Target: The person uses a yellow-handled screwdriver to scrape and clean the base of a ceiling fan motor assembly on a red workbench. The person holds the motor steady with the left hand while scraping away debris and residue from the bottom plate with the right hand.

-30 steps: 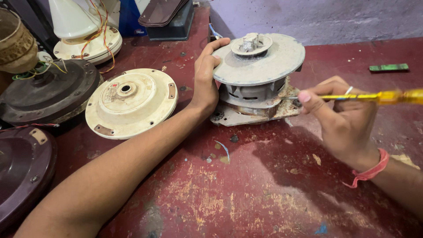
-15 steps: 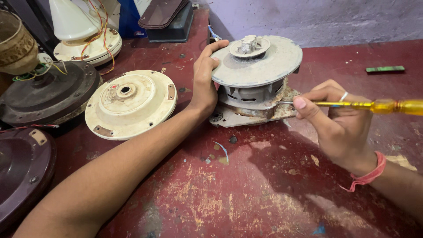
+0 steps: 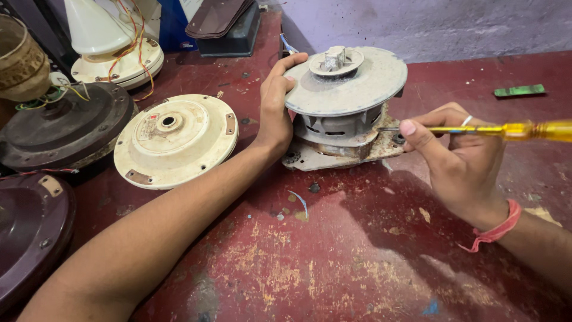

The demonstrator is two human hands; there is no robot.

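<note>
A grey, dusty motor [image 3: 348, 98] with a round top plate and a rusty base stands on the worn red table [image 3: 310, 262]. My left hand [image 3: 275, 107] grips its left side, fingers curled over the plate's rim. My right hand [image 3: 459, 161] holds a yellow-handled screwdriver [image 3: 506, 129] nearly level. Its metal tip points left into the gap under the top plate, at the motor's right side. A ring and a red wrist thread show on that hand.
A cream round fan cover [image 3: 176, 140] lies left of the motor. Dark brown fan housings [image 3: 62, 128] [image 3: 27, 232] sit at the far left, a white wired fan body [image 3: 113, 50] behind them. A small green strip [image 3: 519, 90] lies at the back right.
The screwdriver has dropped slightly and pushed left, so its tip now reaches the motor's side under the plate. My left hand has kept its grip on the motor.
</note>
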